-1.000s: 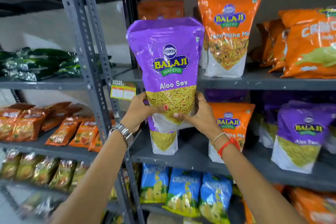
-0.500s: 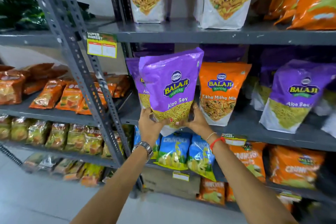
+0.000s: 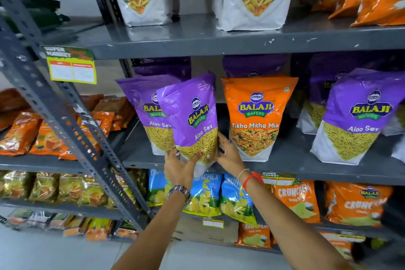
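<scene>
I hold a purple Aloo Sev bag [image 3: 192, 116] by its bottom, tilted to the right, at the front edge of the middle grey shelf [image 3: 306, 173]. My left hand [image 3: 178, 167] grips the bag's lower left corner from below. My right hand [image 3: 228, 153] holds its lower right edge, fingers reaching behind the bag. A second purple Aloo Sev bag [image 3: 144, 105] stands right behind it to the left. An orange Tikha Mitha Mix bag [image 3: 256, 116] stands just right of my right hand.
Another Aloo Sev bag [image 3: 355, 120] stands at the far right of the same shelf. A slotted grey upright [image 3: 65, 116] runs diagonally at the left. The upper shelf [image 3: 219, 44] carries mix bags; blue and orange Crunchex bags [image 3: 203, 195] fill the shelf below.
The purple bag has come down from the upper shelf level to the middle shelf, beside the other Aloo Sev bag. Both hands stay on its bottom; the view has tilted downward.
</scene>
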`<state>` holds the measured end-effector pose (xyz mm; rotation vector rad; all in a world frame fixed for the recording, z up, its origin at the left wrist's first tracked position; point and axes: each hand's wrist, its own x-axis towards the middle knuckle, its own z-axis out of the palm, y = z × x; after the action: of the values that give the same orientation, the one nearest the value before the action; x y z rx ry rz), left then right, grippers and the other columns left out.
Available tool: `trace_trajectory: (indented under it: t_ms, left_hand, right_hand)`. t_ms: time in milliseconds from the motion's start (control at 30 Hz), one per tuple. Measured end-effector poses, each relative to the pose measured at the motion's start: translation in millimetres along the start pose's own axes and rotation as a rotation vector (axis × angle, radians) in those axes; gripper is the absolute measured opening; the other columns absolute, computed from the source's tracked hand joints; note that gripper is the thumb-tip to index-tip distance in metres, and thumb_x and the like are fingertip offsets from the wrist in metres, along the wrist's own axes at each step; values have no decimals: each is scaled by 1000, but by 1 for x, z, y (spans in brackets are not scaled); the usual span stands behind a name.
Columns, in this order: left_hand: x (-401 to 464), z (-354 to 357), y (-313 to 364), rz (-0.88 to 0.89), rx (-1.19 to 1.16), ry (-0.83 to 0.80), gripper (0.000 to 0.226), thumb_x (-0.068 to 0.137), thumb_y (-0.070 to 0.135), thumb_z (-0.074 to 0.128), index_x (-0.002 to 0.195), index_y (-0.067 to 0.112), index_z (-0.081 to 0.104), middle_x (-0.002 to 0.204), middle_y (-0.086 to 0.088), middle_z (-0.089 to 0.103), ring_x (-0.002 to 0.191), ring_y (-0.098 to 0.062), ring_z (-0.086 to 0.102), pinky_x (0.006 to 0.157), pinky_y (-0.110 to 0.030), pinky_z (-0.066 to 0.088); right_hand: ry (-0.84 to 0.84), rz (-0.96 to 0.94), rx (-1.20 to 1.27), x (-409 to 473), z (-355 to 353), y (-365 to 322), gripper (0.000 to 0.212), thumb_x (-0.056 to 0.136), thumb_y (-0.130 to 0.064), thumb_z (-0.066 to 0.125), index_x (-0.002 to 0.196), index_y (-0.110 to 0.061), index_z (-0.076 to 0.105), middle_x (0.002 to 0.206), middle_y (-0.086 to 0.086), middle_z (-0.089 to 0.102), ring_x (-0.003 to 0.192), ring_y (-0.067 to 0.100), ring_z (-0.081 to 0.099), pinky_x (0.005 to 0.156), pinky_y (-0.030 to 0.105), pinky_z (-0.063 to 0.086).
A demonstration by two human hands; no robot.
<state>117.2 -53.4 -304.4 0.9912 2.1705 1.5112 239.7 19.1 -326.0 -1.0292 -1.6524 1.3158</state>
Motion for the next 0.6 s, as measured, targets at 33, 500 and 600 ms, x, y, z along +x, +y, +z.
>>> trace_trajectory:
  t_ms: [33,500,600]
  left_hand:
    - [2,4,-2,-4,-5,4,63,52,35,84,100,4,57,105,-10,59,86,-27,57,74,-32,42]
    - [-26,35,5,323,-267,82,62,72,15,72,126,19,41,128,7,37,127,-9,37,106,-29,36]
    - [-40,57,15,413,-235,-233,42,82,21,59,122,20,45,124,4,48,121,-9,44,104,-34,40]
  right_hand:
    - [20,-5,-3,1,1,5,82,77,10,67,143,-22,30,132,-1,51,122,10,47,102,19,46]
    - [933,-217,-51,-46,-30,25,53,70,-1,73,118,-13,53,122,3,47,116,25,51,100,34,48]
    - [876,-97,-101,-35,-63,36,89,61,-15,84,134,-8,34,136,17,31,128,22,38,104,16,36]
